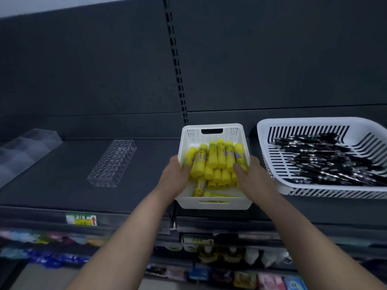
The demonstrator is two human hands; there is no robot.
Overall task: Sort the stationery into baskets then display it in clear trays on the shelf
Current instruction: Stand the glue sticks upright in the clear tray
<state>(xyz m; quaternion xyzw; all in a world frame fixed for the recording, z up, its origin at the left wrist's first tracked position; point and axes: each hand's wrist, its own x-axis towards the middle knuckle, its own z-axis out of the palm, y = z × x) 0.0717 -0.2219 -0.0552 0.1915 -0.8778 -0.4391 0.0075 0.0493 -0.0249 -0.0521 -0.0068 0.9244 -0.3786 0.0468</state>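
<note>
Both hands are on the small white basket (pixel 213 203) full of yellow glue sticks (pixel 217 160), which sits on the dark shelf (pixel 62 164). The left hand (pixel 174 176) grips its left wall and the right hand (pixel 251 174) grips the right wall, thumbs hooked over the rim into the basket. Just to the right is a bigger white slotted basket (pixel 314 191) holding black pens (pixel 326 162). Off to the left, well apart, sits a clear tray with holes (pixel 112 164).

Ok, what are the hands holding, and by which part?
Both hold the small white basket of yellow tubes: left hand on its left wall, right hand on its right wall, thumbs inside.
</note>
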